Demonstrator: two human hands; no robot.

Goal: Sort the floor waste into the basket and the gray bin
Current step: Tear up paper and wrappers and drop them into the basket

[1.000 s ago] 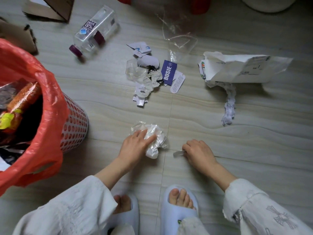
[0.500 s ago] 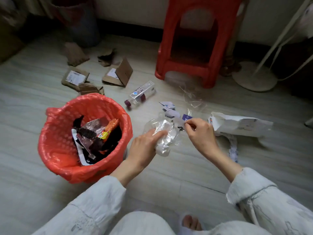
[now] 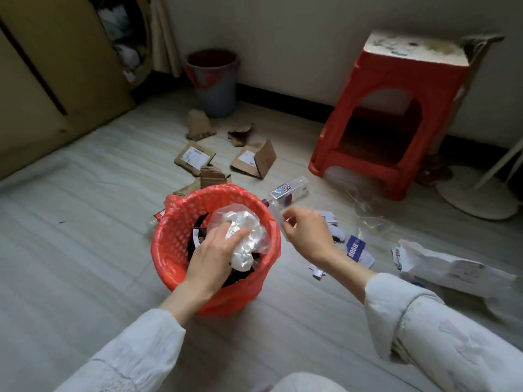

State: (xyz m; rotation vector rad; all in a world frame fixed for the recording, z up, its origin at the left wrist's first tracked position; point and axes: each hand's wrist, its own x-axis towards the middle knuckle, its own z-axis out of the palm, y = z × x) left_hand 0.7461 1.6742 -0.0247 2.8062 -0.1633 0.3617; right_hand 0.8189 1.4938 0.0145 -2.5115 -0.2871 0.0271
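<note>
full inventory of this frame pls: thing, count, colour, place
basket: 1, red-lined, floor centre
crumpled plastic wrap: 1, clear-white, over the basket, in the left grip
plastic strip: 1, clear, pinched by the right hand
gray bin: 1, red liner, by the far wall
cardboard scraps: several, brown, between bin and basket
bottle: 1, clear, lying right of the basket
BOSIE tag: 1, blue, among paper bits on the floor
paper mailer: 1, white, floor far right
stool: 1, red, right by the wall
left hand: holds the wrap
right hand: pinches the strip
</note>
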